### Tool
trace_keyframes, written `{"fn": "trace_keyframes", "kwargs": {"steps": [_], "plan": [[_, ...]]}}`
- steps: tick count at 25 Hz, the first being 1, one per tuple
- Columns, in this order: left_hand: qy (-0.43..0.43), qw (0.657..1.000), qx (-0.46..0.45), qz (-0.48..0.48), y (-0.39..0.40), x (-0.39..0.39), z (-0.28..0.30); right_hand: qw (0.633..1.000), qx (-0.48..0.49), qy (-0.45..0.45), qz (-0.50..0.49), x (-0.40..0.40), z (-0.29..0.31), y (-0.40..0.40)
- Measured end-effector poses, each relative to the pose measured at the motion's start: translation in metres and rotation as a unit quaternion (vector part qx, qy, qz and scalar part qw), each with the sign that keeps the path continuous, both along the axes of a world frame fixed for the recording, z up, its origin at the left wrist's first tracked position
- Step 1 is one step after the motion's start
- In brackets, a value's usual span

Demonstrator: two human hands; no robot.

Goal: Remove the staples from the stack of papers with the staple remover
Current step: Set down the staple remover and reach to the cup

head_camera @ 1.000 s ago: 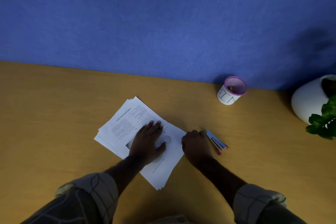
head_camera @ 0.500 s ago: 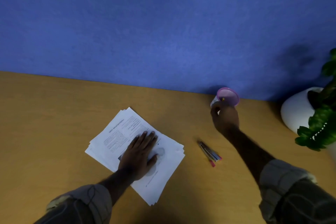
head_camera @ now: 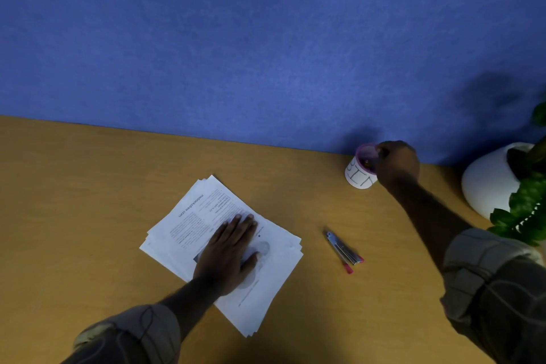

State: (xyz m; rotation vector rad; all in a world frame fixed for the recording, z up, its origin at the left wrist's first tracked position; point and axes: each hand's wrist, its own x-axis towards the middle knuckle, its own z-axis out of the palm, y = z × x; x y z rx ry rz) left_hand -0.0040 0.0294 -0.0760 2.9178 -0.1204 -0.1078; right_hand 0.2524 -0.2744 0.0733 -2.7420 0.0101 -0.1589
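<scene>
Squarely on the wooden desk (head_camera: pixel 88 201), a little left of centre, lies the stack of papers (head_camera: pixel 206 216), turned at an angle so that one corner points toward the blue wall (head_camera: pixel 266 38) and another toward the near edge; the sheets are slightly fanned, their edges showing in steps along the left and lower right sides, and the top page carries printed text that reads upside down from this view. Flat on the top sheet rests the left hand (head_camera: pixel 229 251), palm down, fingers straight and together and pointing toward the wall, thumb spread out to the right, pressing the stack to the desk and gripping nothing. Whether any staple sits in the pages is too small to tell. Well apart to the right of the stack, the staple remover (head_camera: pixel 344 250) lies on the bare wood untouched, a slim metal tool with pink tips at its near end, set on a slant. Farther back, near the wall, stands a small white cup (head_camera: pixel 357 176) with a pink rim and hand-drawn letters on its side, tilted somewhat toward the camera. The right hand (head_camera: pixel 397 164) is at the right side of that cup's mouth, fingers curled and bunched over the rim; whether they pinch something or merely touch the rim cannot be told. Both forearms come out of rolled, checked sleeves. At the far right a white rounded pot (head_camera: pixel 484 183) holds a green leafy plant (head_camera: pixel 526 210).
</scene>
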Motion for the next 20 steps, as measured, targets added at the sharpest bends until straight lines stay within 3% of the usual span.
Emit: {"fn": "trace_keyframes", "kwargs": {"steps": [4,9,13,16,20], "plan": [[0.004,1.0,-0.003,0.004,0.0,0.001,-0.001,0.999,-0.027,-0.045,-0.009,-0.005,-0.003,0.0],[-0.021,0.999,-0.024,-0.01,0.001,0.015,0.013,0.992,0.023,-0.117,0.028,-0.027,-0.01,0.009],[0.034,0.993,-0.057,-0.093,0.009,0.064,0.052,0.99,0.064,-0.104,0.069,-0.068,-0.03,0.037],[0.13,0.981,0.005,-0.147,0.003,0.09,0.065,0.987,0.077,-0.089,0.108,-0.097,-0.043,0.055],[0.138,0.969,0.107,-0.172,-0.008,0.095,0.06,0.988,0.056,-0.045,0.133,-0.131,-0.06,0.055]]}}
